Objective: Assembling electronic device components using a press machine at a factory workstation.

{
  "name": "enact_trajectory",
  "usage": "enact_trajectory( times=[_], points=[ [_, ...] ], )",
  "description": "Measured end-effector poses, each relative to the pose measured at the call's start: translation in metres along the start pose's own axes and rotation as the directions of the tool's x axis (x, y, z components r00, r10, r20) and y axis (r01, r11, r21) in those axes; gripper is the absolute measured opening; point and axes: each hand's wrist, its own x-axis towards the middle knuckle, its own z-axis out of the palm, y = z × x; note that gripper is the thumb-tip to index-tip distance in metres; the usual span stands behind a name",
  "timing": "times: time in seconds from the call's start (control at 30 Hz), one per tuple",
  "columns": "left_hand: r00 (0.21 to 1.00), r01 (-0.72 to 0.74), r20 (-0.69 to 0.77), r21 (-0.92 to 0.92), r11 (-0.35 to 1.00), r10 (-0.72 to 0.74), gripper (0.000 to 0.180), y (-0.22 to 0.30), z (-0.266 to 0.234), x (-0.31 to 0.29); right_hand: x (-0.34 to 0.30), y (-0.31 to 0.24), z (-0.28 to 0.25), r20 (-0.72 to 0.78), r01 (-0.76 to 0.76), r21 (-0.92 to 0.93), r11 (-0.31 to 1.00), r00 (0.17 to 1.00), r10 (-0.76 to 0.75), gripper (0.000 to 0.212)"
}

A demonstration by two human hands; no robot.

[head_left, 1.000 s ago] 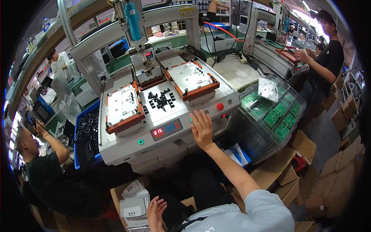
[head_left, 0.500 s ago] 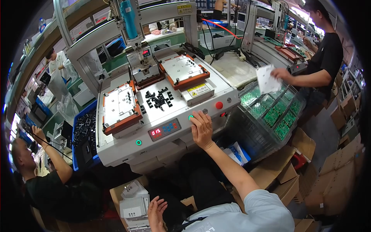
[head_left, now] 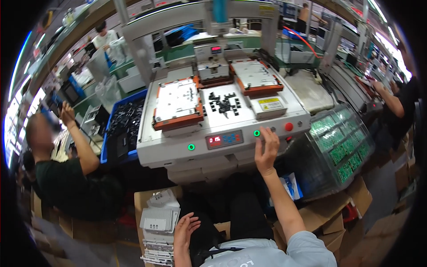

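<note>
My right hand [head_left: 267, 149] is raised at the front of a white bench machine [head_left: 178, 153], fingers apart and holding nothing. Its fingertips are beside a green-lit round button [head_left: 257, 133]; whether they touch it I cannot tell. Low in front of me, my left hand [head_left: 186, 228] rests palm up with loosely bent fingers and nothing in it. Close to its left lie stacked grey finned metal plates [head_left: 156, 219] in a cardboard box. On the machine sit a left fixture [head_left: 178, 100] and a right fixture [head_left: 254, 73], each bearing a white plate, with small black clips [head_left: 223, 105] heaped between them.
A red button [head_left: 288, 127] and a display panel [head_left: 224, 139] are on the machine's front. A blue bin [head_left: 106, 144] of black parts stands left, a clear crate [head_left: 318, 153] with green circuit boards right. Co-workers sit at left [head_left: 66, 173] and stand at right [head_left: 402, 104].
The whole view has swung, so the machine appears farther right. My right hand stays by the green button, its fingers lifted more. The right co-worker's hand and white plate have left the crate.
</note>
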Motion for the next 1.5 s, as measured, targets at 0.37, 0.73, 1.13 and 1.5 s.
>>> enact_trajectory(
  times=[0.37, 0.73, 1.13, 1.5],
  points=[
    [0.807, 0.06, -0.238, 0.944, 0.325, 0.541, 0.042, -0.022, -0.12, 0.0, 0.141, -0.094, 0.093, 0.46, -0.391, 0.485, 0.782, 0.875, 0.152, 0.027],
    [0.681, 0.352, -0.521, 0.849, 0.394, 0.515, 0.049, -0.09, -0.216, -0.011, 0.2, -0.061, 0.247, 0.501, -0.176, -0.093, 0.98, 0.843, 0.199, 0.033],
    [0.627, 0.48, -0.622, 0.782, 0.397, 0.468, 0.048, -0.089, -0.202, 0.006, 0.153, -0.086, 0.148, 0.723, -0.444, 0.236, 0.865, 0.674, 0.148, 0.054],
    [0.654, 0.449, -0.609, 0.79, 0.416, 0.45, 0.05, -0.088, -0.194, 0.004, 0.157, -0.102, 0.117, 0.851, -0.584, 0.228, 0.779, 0.508, 0.132, 0.047]
  ],
)
